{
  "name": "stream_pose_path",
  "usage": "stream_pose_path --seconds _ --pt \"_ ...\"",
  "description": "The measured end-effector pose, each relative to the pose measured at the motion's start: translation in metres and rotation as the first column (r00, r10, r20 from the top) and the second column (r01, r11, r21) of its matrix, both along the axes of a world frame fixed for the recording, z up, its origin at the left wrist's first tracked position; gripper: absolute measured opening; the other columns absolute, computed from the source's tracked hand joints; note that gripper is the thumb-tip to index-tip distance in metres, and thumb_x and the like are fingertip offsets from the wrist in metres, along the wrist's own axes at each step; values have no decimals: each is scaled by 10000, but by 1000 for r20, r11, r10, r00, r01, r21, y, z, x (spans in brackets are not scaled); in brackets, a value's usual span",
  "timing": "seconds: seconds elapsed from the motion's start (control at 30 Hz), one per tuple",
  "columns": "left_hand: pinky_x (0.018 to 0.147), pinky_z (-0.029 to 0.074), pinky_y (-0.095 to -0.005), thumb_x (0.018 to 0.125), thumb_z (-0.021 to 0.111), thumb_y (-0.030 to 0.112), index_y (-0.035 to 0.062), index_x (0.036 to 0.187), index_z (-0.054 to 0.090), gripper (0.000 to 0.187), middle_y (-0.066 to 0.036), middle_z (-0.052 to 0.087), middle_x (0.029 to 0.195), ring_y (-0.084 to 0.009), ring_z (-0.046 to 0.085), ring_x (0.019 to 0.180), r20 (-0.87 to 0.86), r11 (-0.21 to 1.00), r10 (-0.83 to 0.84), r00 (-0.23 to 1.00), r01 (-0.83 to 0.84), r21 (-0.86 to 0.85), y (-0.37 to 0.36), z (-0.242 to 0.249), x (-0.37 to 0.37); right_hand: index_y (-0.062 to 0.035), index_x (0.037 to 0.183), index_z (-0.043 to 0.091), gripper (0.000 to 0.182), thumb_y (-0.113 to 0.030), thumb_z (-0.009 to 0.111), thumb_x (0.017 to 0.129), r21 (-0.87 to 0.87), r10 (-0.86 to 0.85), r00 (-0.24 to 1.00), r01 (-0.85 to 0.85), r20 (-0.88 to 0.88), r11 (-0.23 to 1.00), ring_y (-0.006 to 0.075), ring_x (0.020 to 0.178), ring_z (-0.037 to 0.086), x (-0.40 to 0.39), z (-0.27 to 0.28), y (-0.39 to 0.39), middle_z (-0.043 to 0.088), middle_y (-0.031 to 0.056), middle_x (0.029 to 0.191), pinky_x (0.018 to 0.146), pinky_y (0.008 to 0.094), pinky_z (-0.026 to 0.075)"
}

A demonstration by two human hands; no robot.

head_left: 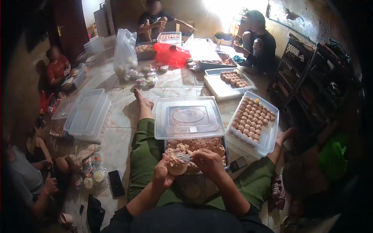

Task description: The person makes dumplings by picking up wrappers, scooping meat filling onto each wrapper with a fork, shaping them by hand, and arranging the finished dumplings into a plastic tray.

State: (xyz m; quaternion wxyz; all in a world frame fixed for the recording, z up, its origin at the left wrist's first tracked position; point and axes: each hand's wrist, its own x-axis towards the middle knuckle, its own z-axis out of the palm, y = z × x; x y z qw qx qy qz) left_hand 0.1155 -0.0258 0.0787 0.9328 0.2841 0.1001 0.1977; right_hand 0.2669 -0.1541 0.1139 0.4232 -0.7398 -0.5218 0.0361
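Note:
I sit on the floor with my legs spread, in green trousers. My left hand (163, 173) cups a round dough wrapper (176, 167) heaped with pinkish minced filling. My right hand (208, 161) grips a small metal spoon (183, 157) whose tip rests on that filling. Right behind my hands stands a tub of minced filling (198, 145), half covered by a clear plastic lid (188, 117). To the right a clear tray (268, 134) holds several rows of shaped dumplings (252, 116).
Stacked clear containers (86, 114) lie at left, a black phone (115, 183) by my left knee. Further trays (221, 87), a plastic bag (125, 54) and a red bag (171, 54) lie ahead. Other people sit at left and far back. A dark shelf (311, 73) stands at right.

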Motion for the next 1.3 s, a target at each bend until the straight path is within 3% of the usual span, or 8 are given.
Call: stream_pose_path --seconds 0.13,0.2,0.43,0.7,0.9,1.0,1.2,1.3 --pt "1032 422 -448 973 315 568 -7 1330 419 684 -194 516 1299 -307 514 1206 71 977 7 997 8 -212 5 -2 0 -127 878 694 98 -194 700 807 54 -39 999 40 -12 998 278 736 660 -2 16 -6 659 80 836 640 371 525" --pt "1029 424 -450 957 362 579 -2 1327 426 692 -193 527 1291 -304 523 1198 -1 988 55 998 -55 -142 2 -13 5 -100 850 698 75 -151 712 796 127 -55 998 57 -15 990 269 703 657 -10 18 -3 657 85 798 629 358 522" --pt "1022 430 -454 977 440 453 5 1312 452 559 -186 571 1240 -293 565 1146 -25 984 32 999 -36 -174 3 -16 -1 -129 874 701 107 -169 715 775 -109 22 1000 -20 21 994 277 743 657 -28 -3 -2 658 68 812 647 382 526" --pt "1014 441 -448 1027 331 333 -19 1302 450 463 -178 564 1246 -292 552 1161 17 983 42 999 -38 -181 7 -11 0 -77 881 690 96 -129 699 801 77 -68 998 69 -16 995 282 757 661 -16 12 1 663 96 828 659 376 526" --pt "1042 414 -442 1028 291 391 -17 1330 420 524 -185 525 1295 -301 521 1193 -32 981 75 997 -80 -179 13 -28 -4 -74 916 683 116 -115 692 809 -90 -40 999 42 21 995 289 761 659 -10 -5 -4 659 109 830 654 377 523" --pt "1010 443 -418 1039 280 353 -12 1299 447 478 -155 555 1252 -269 551 1146 1 968 95 996 -92 -235 16 -17 -3 -104 823 639 79 -183 648 819 92 -57 997 61 -49 994 322 745 627 -15 1 3 618 112 798 635 431 496" --pt "971 468 -417 1023 382 273 6 1317 445 402 -145 572 1234 -261 569 1114 8 987 66 998 -64 -147 22 -45 -5 -101 910 692 137 -121 695 775 -87 68 994 -60 88 994 300 695 636 -32 -16 13 650 109 789 633 373 520" --pt "1045 421 -422 1001 458 292 -22 1368 375 490 -178 525 1305 -277 525 1201 -77 958 234 969 -244 -153 29 -39 -16 -124 947 713 171 -129 715 776 -141 -73 993 59 -95 988 278 735 668 -5 -21 7 679 110 807 654 356 526"
